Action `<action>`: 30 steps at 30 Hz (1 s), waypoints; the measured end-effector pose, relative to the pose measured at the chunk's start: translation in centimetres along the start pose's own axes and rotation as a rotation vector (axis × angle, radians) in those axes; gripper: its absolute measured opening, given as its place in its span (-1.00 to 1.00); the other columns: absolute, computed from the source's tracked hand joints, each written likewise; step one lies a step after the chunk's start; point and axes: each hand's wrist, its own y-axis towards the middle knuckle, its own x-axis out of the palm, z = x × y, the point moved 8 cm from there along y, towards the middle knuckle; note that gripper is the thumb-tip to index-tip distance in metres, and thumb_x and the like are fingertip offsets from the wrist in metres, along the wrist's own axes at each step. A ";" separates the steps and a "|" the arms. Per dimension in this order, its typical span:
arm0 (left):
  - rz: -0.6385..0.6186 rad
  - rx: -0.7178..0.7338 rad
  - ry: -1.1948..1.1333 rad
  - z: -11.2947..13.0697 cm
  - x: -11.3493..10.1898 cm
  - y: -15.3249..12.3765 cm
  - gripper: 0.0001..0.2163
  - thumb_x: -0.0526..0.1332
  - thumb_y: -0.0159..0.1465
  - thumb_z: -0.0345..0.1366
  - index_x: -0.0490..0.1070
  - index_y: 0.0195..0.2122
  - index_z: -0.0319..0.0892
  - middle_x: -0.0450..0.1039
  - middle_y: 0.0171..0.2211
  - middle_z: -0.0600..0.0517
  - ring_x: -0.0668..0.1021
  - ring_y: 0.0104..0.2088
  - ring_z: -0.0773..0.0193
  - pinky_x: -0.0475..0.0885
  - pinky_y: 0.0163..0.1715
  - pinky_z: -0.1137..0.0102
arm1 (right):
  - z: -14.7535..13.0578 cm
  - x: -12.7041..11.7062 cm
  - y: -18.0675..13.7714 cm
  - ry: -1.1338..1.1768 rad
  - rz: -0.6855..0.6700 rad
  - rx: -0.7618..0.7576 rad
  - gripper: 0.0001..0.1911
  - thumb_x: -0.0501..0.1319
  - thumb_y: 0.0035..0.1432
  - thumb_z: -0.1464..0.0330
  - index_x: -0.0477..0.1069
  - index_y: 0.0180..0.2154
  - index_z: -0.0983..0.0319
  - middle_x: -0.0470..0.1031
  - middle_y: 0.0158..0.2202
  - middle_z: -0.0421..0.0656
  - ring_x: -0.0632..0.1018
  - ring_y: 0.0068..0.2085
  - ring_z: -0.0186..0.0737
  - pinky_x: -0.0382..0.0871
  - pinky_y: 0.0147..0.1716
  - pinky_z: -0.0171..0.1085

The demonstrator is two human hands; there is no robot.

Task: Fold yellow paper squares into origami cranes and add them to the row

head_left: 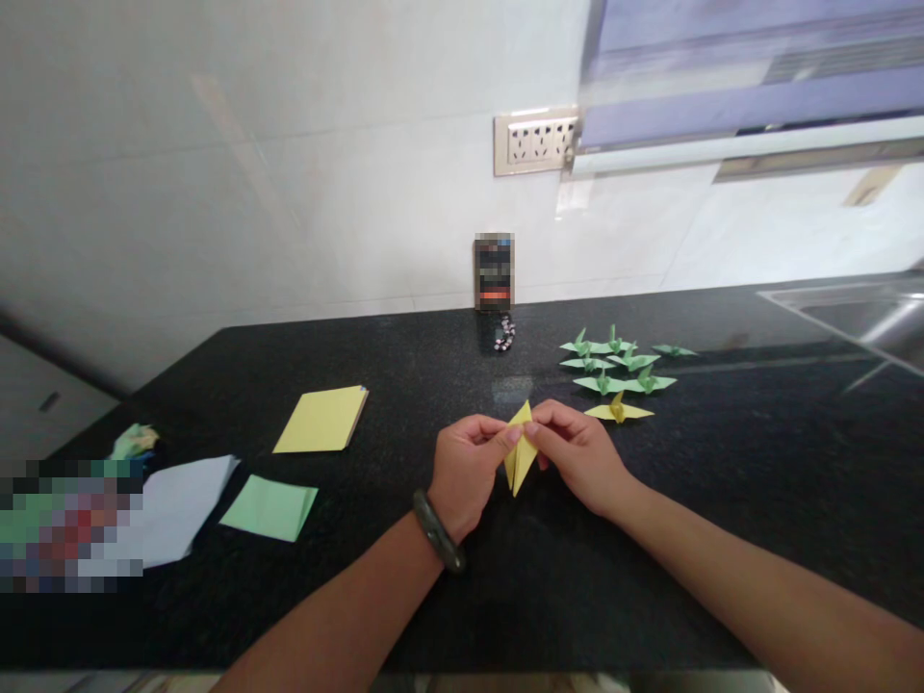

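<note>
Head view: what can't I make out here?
All in the head view:
Folded yellow paper: partly covered by the left hand and right hand.
Upright item at the wall: pixelation hides its front.
Left-edge item: pixelated, cut off by the frame.
Sink: cut off by the right edge.
Purple panel: blurred, cut off by the top and right edges.

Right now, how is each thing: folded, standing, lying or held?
Folded yellow paper: pinched by left hand and right hand
Yellow crane: wings spread
Green cranes: wings spread
Yellow paper stack: neatly piled
Green sheet: lying down
Phone-like device: upright, front blurred
Wall socket: no plugs showing
Bangle: worn
</note>
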 end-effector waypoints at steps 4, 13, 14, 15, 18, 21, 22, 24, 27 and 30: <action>-0.073 -0.018 -0.017 -0.6 0.5 0.1 -0.80 0.26 0.05 -0.20 0.49 -0.45 -0.27 0.45 -0.56 0.04 0.42 -0.56 0.40 0.33 -0.52 0.47 | 0.2 -0.4 0.2 -0.015 0.019 0.008 -0.77 0.19 0.02 0.23 0.35 -0.50 0.26 0.29 -0.57 -0.26 0.30 -0.60 -0.43 0.21 -0.63 -0.38; 0.025 0.059 0.084 0.2 -0.5 0.1 -0.86 0.28 0.01 -0.27 0.51 -0.51 -0.26 0.47 -0.57 0.05 0.42 -0.55 0.39 0.32 -0.50 0.47 | 0.0 -0.4 0.0 -0.072 0.024 -0.081 -0.79 0.21 0.03 0.26 0.38 -0.50 0.27 0.32 -0.50 -0.23 0.32 -0.59 -0.43 0.24 -0.61 -0.37; 0.032 0.073 0.094 0.4 -0.6 0.1 -0.86 0.28 0.01 -0.27 0.51 -0.52 -0.25 0.48 -0.56 0.05 0.43 -0.53 0.38 0.33 -0.48 0.47 | 0.0 -0.3 -0.1 -0.076 0.022 -0.084 -0.79 0.21 0.04 0.26 0.39 -0.50 0.27 0.32 -0.49 -0.22 0.32 -0.59 -0.43 0.24 -0.61 -0.37; 0.035 0.085 0.103 0.6 -0.5 0.1 -0.87 0.28 0.01 -0.28 0.51 -0.52 -0.25 0.48 -0.56 0.05 0.44 -0.52 0.37 0.33 -0.47 0.46 | 0.0 -0.3 -0.1 -0.079 0.019 -0.086 -0.79 0.21 0.04 0.25 0.39 -0.49 0.27 0.33 -0.48 -0.22 0.32 -0.58 -0.43 0.24 -0.60 -0.37; 0.041 0.098 0.125 0.8 -0.5 0.0 -0.88 0.28 0.00 -0.29 0.51 -0.53 -0.25 0.49 -0.57 0.04 0.45 -0.53 0.36 0.34 -0.47 0.45 | 0.0 -0.2 -0.1 -0.083 0.012 -0.088 -0.78 0.20 0.05 0.24 0.40 -0.49 0.26 0.33 -0.47 -0.20 0.33 -0.56 -0.41 0.27 -0.59 -0.37; 0.039 0.096 0.130 0.9 -0.5 0.0 -0.89 0.28 -0.01 -0.30 0.51 -0.53 -0.25 0.48 -0.58 0.05 0.44 -0.54 0.36 0.33 -0.49 0.46 | 0.0 -0.1 -0.1 -0.087 0.007 -0.091 -0.78 0.20 0.04 0.23 0.39 -0.49 0.25 0.33 -0.48 -0.20 0.33 -0.55 -0.41 0.29 -0.59 -0.37; 0.036 0.098 0.131 0.9 -0.5 0.0 -0.89 0.28 -0.01 -0.30 0.51 -0.53 -0.25 0.48 -0.58 0.04 0.44 -0.54 0.37 0.33 -0.50 0.47 | 0.0 -0.1 -0.1 -0.085 0.006 -0.089 -0.78 0.20 0.04 0.23 0.39 -0.50 0.25 0.33 -0.48 -0.20 0.33 -0.55 -0.41 0.29 -0.59 -0.37; 0.029 0.104 0.134 1.0 -0.4 0.0 -0.88 0.28 0.00 -0.30 0.51 -0.53 -0.26 0.48 -0.57 0.04 0.44 -0.54 0.37 0.33 -0.50 0.47 | -0.1 0.0 -0.1 -0.080 0.004 -0.089 -0.78 0.21 0.03 0.23 0.39 -0.50 0.25 0.32 -0.48 -0.20 0.33 -0.55 -0.40 0.28 -0.60 -0.37; 0.024 0.114 0.168 1.1 -0.4 -0.1 -0.88 0.27 0.00 -0.29 0.50 -0.54 -0.25 0.48 -0.58 0.04 0.43 -0.56 0.37 0.33 -0.51 0.47 | -0.1 -0.1 -0.1 -0.055 0.017 -0.073 -0.80 0.22 0.01 0.25 0.38 -0.50 0.26 0.30 -0.49 -0.22 0.32 -0.53 -0.40 0.26 -0.60 -0.38; -0.008 0.140 0.216 1.4 0.0 -0.2 -0.86 0.27 0.00 -0.27 0.50 -0.55 -0.25 0.46 -0.60 0.05 0.42 -0.57 0.37 0.31 -0.54 0.48 | 0.0 -0.3 0.0 0.002 0.028 -0.042 -0.82 0.23 -0.01 0.26 0.38 -0.46 0.25 0.29 -0.51 -0.24 0.29 -0.55 -0.42 0.21 -0.62 -0.39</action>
